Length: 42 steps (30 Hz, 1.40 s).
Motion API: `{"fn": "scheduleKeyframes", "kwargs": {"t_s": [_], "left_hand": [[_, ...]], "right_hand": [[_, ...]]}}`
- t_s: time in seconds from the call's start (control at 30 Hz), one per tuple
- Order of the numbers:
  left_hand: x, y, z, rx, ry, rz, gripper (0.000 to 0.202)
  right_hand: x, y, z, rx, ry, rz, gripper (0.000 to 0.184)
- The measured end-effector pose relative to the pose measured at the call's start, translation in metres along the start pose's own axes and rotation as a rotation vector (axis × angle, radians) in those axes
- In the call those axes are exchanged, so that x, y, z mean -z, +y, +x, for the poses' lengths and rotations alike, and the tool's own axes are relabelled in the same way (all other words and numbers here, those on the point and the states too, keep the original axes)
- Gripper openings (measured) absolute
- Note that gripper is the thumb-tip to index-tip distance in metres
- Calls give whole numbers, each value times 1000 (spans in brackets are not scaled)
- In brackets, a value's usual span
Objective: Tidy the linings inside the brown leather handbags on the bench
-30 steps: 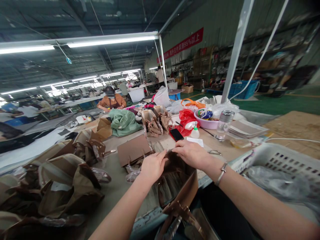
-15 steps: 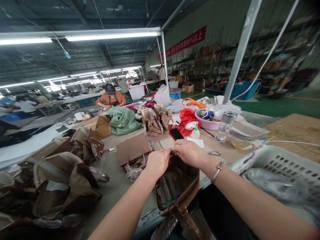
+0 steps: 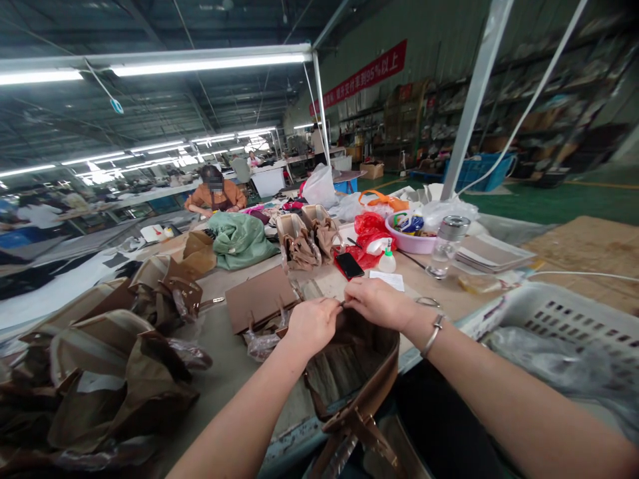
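A brown leather handbag [image 3: 360, 379] lies open at the near edge of the worktable [image 3: 234, 372], its strap hanging over the edge. My left hand [image 3: 313, 324] and my right hand [image 3: 380, 303] meet at the bag's far rim. Both have their fingers pinched on that rim, close together. A silver bracelet sits on my right wrist.
Heaps of brown bags [image 3: 94, 359] crowd the left. A flat brown piece [image 3: 259, 298], two upright bags [image 3: 304, 239], a green cloth [image 3: 239, 241], a black phone [image 3: 349, 265], a pink bowl [image 3: 412, 243], a clear jar [image 3: 446, 246] and a white basket [image 3: 564, 326] lie around. A person [image 3: 215, 193] works farther back.
My two hands have drawn closer together on the bag's far rim and their fingers have closed into a pinch. The view has shifted slightly.
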<state>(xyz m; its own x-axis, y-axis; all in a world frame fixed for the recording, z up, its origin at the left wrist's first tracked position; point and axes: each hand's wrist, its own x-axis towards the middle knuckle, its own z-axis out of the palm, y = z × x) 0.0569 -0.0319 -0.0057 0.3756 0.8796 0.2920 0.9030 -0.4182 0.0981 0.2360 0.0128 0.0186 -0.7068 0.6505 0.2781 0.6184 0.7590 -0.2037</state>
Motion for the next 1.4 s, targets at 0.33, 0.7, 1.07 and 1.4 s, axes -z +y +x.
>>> {"fn": "scheduleKeyframes", "kwargs": {"t_s": [0.33, 0.7, 1.07, 1.4], "left_hand": [[1, 7, 5, 67, -26, 39, 32], [-8, 5, 1, -1, 70, 58, 31], [-11, -6, 19, -142, 17, -24, 24], [-8, -7, 25, -139, 20, -29, 27]], "right_hand": [[6, 4, -4, -78, -95, -90, 18], [7, 5, 1, 42, -125, -196, 28], [4, 14, 6, 112, -110, -56, 34], [13, 16, -7, -110, -172, 48, 38]]}}
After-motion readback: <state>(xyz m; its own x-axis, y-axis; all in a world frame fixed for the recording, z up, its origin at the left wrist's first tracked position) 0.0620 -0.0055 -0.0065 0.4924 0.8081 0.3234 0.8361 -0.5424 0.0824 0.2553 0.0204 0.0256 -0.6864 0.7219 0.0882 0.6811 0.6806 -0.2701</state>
